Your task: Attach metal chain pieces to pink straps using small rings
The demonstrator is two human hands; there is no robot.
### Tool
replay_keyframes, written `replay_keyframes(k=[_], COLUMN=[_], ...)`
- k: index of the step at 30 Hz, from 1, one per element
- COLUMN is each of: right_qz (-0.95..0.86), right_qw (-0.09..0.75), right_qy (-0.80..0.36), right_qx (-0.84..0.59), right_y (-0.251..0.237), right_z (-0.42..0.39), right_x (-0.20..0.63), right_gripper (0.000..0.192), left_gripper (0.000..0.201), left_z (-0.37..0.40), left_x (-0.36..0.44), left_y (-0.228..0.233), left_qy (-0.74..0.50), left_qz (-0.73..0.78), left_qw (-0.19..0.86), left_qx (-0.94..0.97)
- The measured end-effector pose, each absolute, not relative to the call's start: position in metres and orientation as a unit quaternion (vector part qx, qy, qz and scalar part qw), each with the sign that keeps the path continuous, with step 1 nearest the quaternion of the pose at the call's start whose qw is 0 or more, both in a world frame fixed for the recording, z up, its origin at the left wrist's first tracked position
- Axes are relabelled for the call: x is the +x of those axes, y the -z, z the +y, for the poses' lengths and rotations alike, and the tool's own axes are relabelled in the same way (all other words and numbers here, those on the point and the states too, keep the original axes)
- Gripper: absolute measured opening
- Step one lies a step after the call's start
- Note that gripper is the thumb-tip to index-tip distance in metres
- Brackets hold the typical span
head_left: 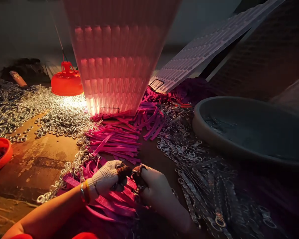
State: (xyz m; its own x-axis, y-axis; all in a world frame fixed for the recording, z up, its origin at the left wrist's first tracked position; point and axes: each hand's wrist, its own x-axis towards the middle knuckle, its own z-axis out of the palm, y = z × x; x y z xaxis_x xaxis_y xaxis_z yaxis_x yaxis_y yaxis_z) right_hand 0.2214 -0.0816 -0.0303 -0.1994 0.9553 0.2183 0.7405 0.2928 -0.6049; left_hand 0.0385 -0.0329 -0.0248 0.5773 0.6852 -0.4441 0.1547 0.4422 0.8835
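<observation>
Dim workroom, bench [40,162] lit by orange lamp [66,81]. Left hand [107,179], gloved, fingertips pinched shut on small dark piece at centre; right hand [155,189] closed on same spot, metal clip [137,171] between thumbs. Pink straps [114,139] piled under and behind hands, metal rings [62,118] heaped left, clips right, grey basin [239,132] beyond. Advice: keep grip close to clip, hold strap end flat, work near lamp light, pull one strap free of pile.

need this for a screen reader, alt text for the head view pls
Two gloved hands, left hand and right hand, meet over a pile of pink straps, pinching something small. Heaps of metal rings lie around, with a grey basin to the right.
</observation>
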Motion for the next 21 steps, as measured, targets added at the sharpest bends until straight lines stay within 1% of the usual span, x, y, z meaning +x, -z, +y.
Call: replay_keyframes(k=[2, 4, 6, 8, 9, 10, 12, 13, 14, 15, 17, 19, 21], right_qz=[-0.769, -0.785, -0.79, -0.767, -0.747, -0.724, -0.677, -0.656, -0.637, -0.62, -0.585, -0.569, -0.563], right_qw=[0.238, 0.219, 0.242, 0.3, 0.328, 0.347, 0.355, 0.356, 0.364, 0.379, 0.424, 0.435, 0.438], right_qy=[-0.183, -0.179, -0.138, -0.101, -0.114, -0.152, -0.268, -0.31, -0.329, -0.328, -0.29, -0.275, -0.262], right_qx=[-0.565, -0.552, -0.546, -0.557, -0.567, -0.577, -0.586, -0.589, -0.594, -0.603, -0.628, -0.642, -0.651], right_y=[0.025, 0.022, 0.022, 0.028, 0.031, 0.035, 0.04, 0.042, 0.044, 0.046, 0.051, 0.057, 0.061], right_z=[-0.082, -0.082, -0.085, -0.09, -0.092, -0.092, -0.087, -0.08, -0.069, -0.054, -0.014, 0.036, 0.091], right_x=[0.226, 0.226, 0.221, 0.212, 0.207, 0.203, 0.202, 0.205, 0.21, 0.219, 0.241, 0.265, 0.285], right_gripper=[0.013, 0.016, 0.015, 0.011, 0.011, 0.014, 0.021, 0.024, 0.026, 0.027, 0.026, 0.026, 0.025], left_gripper=[0.035, 0.033, 0.032, 0.034, 0.035, 0.036, 0.038, 0.038, 0.038, 0.037, 0.032, 0.029, 0.025], left_z=[-0.034, -0.035, -0.035, -0.033, -0.031, -0.029, -0.024, -0.021, -0.017, -0.01, 0.01, 0.042, 0.085], left_x=[0.037, 0.038, 0.041, 0.045, 0.046, 0.047, 0.046, 0.045, 0.041, 0.037, 0.023, 0.004, -0.016], left_y=[0.02, 0.017, 0.018, 0.021, 0.023, 0.025, 0.028, 0.028, 0.028, 0.028, 0.025, 0.022, 0.018], left_qy=[-0.177, -0.162, -0.169, -0.206, -0.225, -0.236, -0.228, -0.217, -0.211, -0.209, -0.231, -0.288, -0.369], left_qz=[0.407, 0.396, 0.399, 0.407, 0.409, 0.409, 0.406, 0.405, 0.406, 0.411, 0.438, 0.473, 0.509], left_qw=[0.709, 0.704, 0.726, 0.758, 0.769, 0.779, 0.799, 0.804, 0.802, 0.79, 0.738, 0.673, 0.615], left_qx=[0.548, 0.567, 0.534, 0.467, 0.437, 0.414, 0.381, 0.377, 0.385, 0.404, 0.459, 0.491, 0.475])
